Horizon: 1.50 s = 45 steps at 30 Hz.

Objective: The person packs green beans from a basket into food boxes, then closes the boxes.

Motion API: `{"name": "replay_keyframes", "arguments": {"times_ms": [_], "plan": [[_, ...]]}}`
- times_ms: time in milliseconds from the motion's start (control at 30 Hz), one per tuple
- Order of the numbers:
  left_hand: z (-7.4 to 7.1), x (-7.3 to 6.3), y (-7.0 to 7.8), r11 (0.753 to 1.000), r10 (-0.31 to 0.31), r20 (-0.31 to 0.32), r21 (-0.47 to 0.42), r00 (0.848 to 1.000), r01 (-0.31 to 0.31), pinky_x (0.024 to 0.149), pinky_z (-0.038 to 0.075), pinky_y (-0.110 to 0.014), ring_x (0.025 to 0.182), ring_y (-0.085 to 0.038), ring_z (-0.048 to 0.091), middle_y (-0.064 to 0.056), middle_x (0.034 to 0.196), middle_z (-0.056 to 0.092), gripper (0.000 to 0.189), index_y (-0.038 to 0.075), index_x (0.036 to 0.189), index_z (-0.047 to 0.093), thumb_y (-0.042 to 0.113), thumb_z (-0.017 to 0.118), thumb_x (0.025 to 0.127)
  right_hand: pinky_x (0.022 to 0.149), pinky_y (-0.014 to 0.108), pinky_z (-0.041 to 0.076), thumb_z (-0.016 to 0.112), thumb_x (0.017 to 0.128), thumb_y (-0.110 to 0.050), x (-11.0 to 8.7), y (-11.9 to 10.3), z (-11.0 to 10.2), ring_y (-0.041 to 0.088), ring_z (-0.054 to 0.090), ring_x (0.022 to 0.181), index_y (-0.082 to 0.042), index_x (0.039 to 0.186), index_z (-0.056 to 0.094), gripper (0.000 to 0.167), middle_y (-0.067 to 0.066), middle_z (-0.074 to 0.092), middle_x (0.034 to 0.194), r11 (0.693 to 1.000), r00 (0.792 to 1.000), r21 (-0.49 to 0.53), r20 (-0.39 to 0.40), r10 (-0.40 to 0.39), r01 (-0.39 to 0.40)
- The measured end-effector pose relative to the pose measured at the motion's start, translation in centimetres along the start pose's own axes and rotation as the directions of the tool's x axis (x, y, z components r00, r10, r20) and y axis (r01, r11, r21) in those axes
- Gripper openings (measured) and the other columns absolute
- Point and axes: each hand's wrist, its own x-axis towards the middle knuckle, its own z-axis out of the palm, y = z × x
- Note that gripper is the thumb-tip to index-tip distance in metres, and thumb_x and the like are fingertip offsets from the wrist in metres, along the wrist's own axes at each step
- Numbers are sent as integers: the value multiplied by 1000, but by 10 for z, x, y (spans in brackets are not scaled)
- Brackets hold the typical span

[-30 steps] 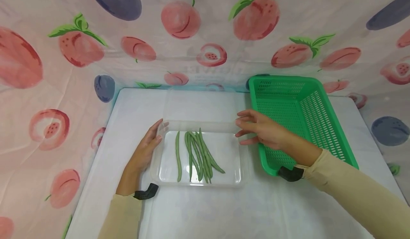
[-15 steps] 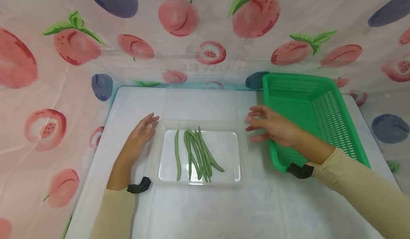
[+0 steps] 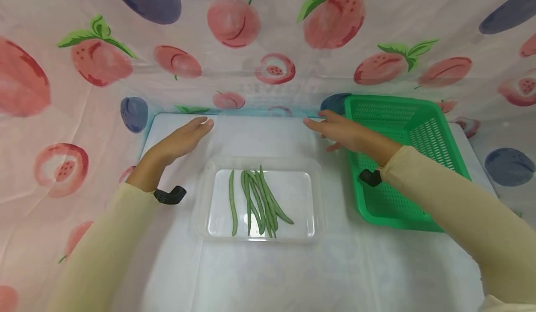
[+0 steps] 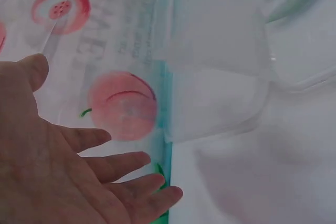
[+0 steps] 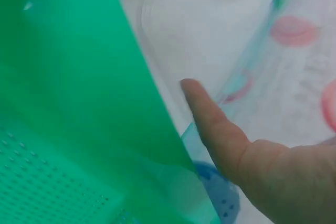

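Note:
A clear plastic container [image 3: 297, 200] with several green beans [image 3: 261, 205] in it sits on the white table. Behind it lies a flat clear lid [image 3: 261, 135], faint against the white surface. My left hand [image 3: 180, 140] is at the lid's left side, fingers extended and holding nothing; the left wrist view shows its spread fingers [image 4: 121, 166] apart from the lid's corner. Opposite, my right hand [image 3: 341, 130] hovers by the lid's right edge, between it and the green basket [image 3: 358, 191]. In the right wrist view one digit extends toward the lid [image 5: 205, 30]; the other fingers are hidden there.
The perforated green basket stands on the right, partly under my right forearm. A fruit-print sheet [image 3: 276, 23] hangs as a wall along the table's back and sides. White tabletop [image 3: 268, 279] shows in front of the container.
My hands have left the container's sides and moved back to either side of the lid. The green basket has shifted a little to the right. The beans keep their place.

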Motion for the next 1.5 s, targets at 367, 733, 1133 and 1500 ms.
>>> {"name": "replay_keyframes", "arguments": {"times_ms": [367, 733, 1133, 1500], "plan": [[-3, 38, 22, 985, -142, 174, 124, 974, 121, 122, 5, -70, 159, -34, -9, -2, 172, -16, 112, 31, 162, -18, 94, 29, 82, 112, 68, 35, 45, 77, -93, 57, -23, 16, 40, 20, 154, -25, 158, -30, 130, 12, -6, 173, 916, 987, -375, 19, 160, -141], [9, 56, 24, 975, -223, 299, 80, 928, 209, 120, 2, -72, 157, -33, -18, 3, 170, -25, 120, 33, 160, -22, 95, 39, 78, 117, 63, 33, 54, 85, -81, 76, -18, 38, 38, 20, 155, -21, 159, -27, 125, 13, -7, 173, 914, 990, -386, 1, 138, -127], [4, 47, 26, 970, -100, 276, -185, 956, 155, 122, 20, -65, 158, -41, 2, -2, 171, -21, 105, 30, 161, -23, 76, 44, 94, 108, 66, 42, 65, 84, -73, 75, -14, 30, 37, 23, 154, -24, 163, -18, 124, 9, -1, 173, 993, 982, -47, -156, 103, -111], [3, 8, 36, 932, 60, 127, -364, 990, -9, 119, 24, -67, 159, -33, 3, -5, 172, -12, 102, 42, 157, -27, 58, 55, 99, 115, 59, 38, 73, 82, -67, 42, -16, 36, 42, 27, 147, -22, 163, -16, 128, 25, 3, 163, 984, 912, -172, -396, -107, 41]]}}
